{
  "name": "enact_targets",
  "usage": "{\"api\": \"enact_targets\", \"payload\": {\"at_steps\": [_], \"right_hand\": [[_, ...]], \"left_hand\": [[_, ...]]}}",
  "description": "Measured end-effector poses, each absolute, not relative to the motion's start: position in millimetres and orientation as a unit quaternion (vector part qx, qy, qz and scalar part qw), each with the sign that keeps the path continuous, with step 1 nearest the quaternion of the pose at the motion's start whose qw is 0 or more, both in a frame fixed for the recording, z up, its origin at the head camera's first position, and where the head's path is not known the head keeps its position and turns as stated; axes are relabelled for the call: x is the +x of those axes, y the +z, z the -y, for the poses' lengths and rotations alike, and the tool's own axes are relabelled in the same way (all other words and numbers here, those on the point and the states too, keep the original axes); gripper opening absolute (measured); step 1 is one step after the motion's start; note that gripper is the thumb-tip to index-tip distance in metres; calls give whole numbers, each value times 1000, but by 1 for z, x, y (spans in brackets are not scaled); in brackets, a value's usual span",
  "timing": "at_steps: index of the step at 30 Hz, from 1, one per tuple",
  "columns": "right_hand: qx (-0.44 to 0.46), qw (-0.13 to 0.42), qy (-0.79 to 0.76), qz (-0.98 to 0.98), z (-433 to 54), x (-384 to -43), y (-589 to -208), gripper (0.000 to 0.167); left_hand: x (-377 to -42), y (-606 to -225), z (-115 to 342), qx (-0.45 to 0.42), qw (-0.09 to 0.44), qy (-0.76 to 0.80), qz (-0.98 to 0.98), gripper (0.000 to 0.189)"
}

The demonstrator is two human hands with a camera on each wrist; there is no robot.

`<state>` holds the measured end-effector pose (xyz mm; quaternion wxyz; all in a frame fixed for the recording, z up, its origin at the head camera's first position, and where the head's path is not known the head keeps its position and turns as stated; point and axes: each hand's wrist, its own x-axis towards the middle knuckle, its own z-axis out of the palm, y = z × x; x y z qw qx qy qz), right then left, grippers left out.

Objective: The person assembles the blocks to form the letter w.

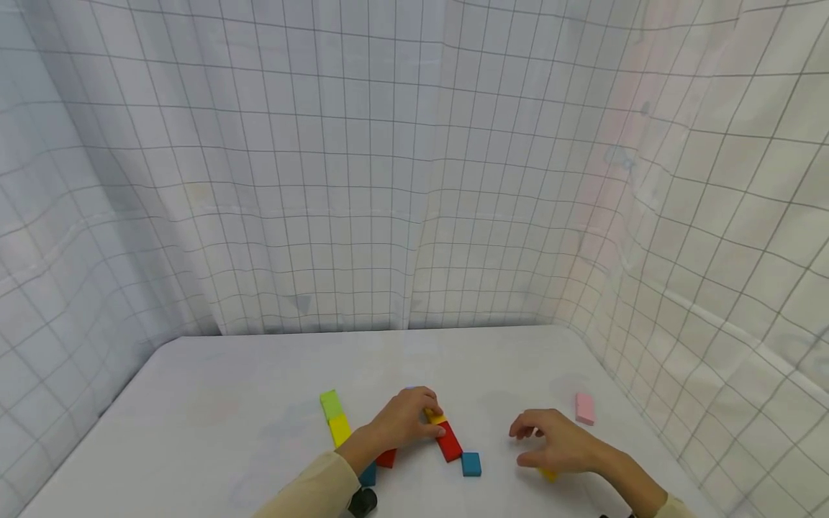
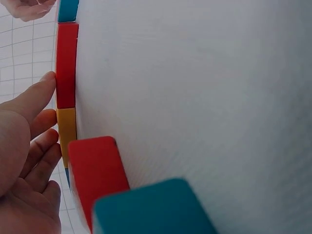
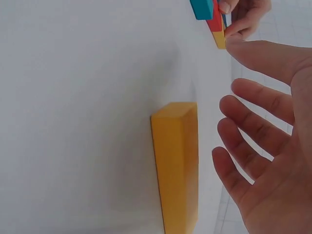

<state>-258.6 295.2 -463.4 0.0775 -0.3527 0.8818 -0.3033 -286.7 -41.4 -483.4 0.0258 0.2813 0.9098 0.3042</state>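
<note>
My left hand reaches over a row of flat blocks, its fingertips right at a red block and an orange-yellow block. In the left wrist view the thumb touches the side of the red block, and the other fingers lie along the orange one. A teal block sits at the row's near end. My right hand hovers with spread, slightly bent fingers and holds nothing. Beneath it is another orange-yellow block, mostly hidden in the head view.
Left of the left hand lie a light green block and a yellow block. Under that forearm are a red block, a teal block and a black object. A pink block lies right on the white table.
</note>
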Motion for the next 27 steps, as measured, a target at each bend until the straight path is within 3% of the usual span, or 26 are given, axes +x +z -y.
{"api": "enact_targets", "payload": {"at_steps": [8, 19, 27], "right_hand": [[-356, 31, -284, -890, -328, -255, -466, 26], [-315, 49, -298, -899, -360, -255, -462, 35], [-361, 86, -330, -868, -369, -262, -476, 34]], "left_hand": [[-287, -484, 42, 289, 19, 303, -908, 28], [-288, -486, 42, 303, 8, 303, -903, 28], [-288, -486, 42, 304, 5, 303, -903, 29]]}}
